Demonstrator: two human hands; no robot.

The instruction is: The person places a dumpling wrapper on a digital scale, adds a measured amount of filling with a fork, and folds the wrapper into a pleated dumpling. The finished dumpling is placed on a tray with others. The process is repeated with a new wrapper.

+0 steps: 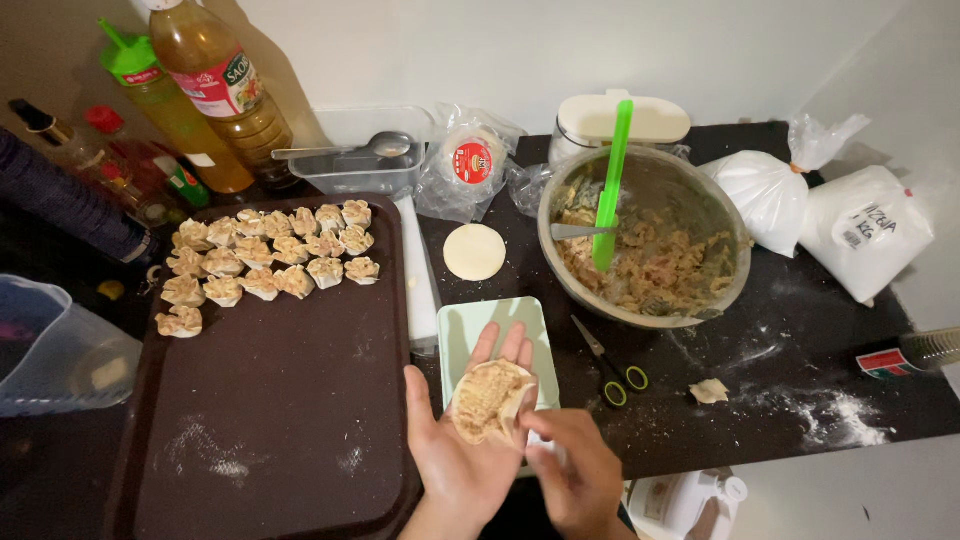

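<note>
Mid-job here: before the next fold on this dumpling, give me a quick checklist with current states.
1. Wrapper seated in the left hand: ok, the filled wrapper lies open on the palm and fingers.
2. Filling on the wrapper: ok, it covers the middle.
3. Right hand in position: ok, its fingertips touch the wrapper's right edge.
4. Space on the brown tray: ok, the finished dumplings fill only its far end.
5. Spare wrapper ready: ok, one round wrapper lies flat on the table beside the bowl.
6. Edge sealed: cannot tell, the right fingers hide that side.
</note>
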